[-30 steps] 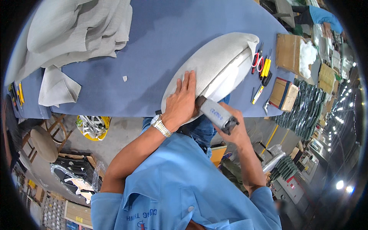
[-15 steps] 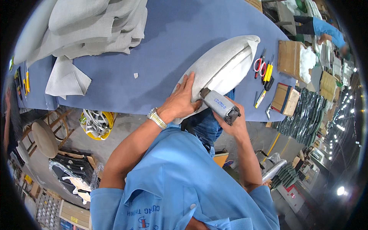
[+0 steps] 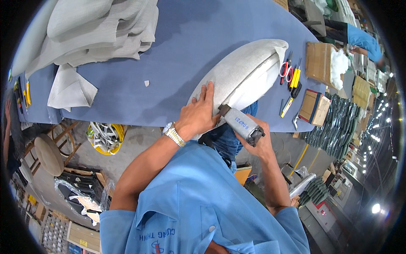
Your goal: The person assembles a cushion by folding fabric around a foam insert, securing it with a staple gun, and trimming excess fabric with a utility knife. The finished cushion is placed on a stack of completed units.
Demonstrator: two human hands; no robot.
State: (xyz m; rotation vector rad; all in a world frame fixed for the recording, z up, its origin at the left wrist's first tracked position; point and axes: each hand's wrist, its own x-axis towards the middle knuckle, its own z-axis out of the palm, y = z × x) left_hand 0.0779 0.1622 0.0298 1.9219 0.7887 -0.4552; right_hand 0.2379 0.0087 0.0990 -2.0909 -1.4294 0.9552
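Two hands on one cushion [image 3: 243, 74], mid-frame.
Our left hand [image 3: 198, 115] presses flat, fingers spread; our right hand [image 3: 259, 142] grips a stapler [image 3: 242, 124].

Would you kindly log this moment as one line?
left hand: flat on grey cushion | right hand: grips grey power tool | blue table

left hand [image 3: 198, 115] slid a little along the grey cushion [image 3: 241, 72], grey power tool [image 3: 242, 124] angled lower against its edge
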